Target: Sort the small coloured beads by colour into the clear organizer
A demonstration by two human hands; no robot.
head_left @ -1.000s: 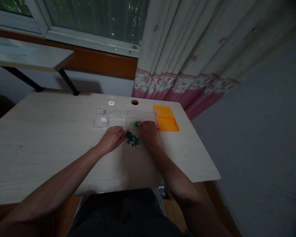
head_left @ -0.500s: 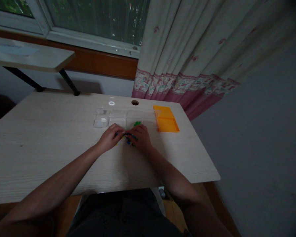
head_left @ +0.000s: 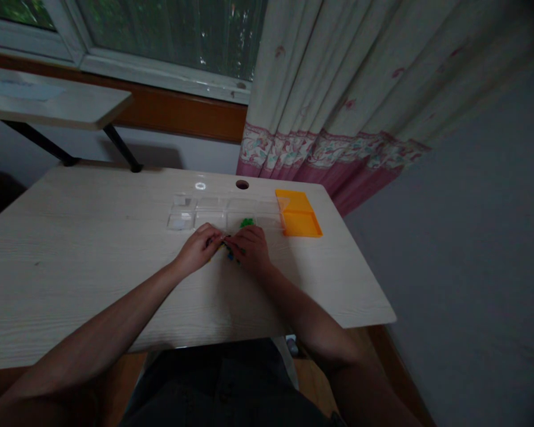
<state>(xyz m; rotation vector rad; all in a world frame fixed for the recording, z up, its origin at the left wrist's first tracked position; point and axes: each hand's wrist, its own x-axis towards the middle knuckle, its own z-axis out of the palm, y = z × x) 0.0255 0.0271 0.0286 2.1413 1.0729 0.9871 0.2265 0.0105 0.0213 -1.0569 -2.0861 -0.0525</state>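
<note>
My left hand (head_left: 201,246) and my right hand (head_left: 251,246) meet fingertip to fingertip above the table, both with closed fingers. Whatever is pinched between them is too small and dark to name. Under and between the hands lie small loose pieces (head_left: 230,255) in blue, yellow and dark colours, partly hidden by the fingers. Just beyond the hands is a clear plastic compartment box (head_left: 211,218). A clump of green pieces (head_left: 247,222) sits in one of its near compartments, right behind my right hand.
An orange tray (head_left: 303,225) touches the box's right end. Behind the box is a round cable hole (head_left: 242,185) in the pale table (head_left: 93,267). A raised shelf (head_left: 93,112) on black legs stands at the back left. A curtain (head_left: 302,130) hangs behind.
Both hands stay nearly in place, with slight finger movement. The dark strip seen along the right fingers earlier is less visible now. The whole view has shifted a little.
</note>
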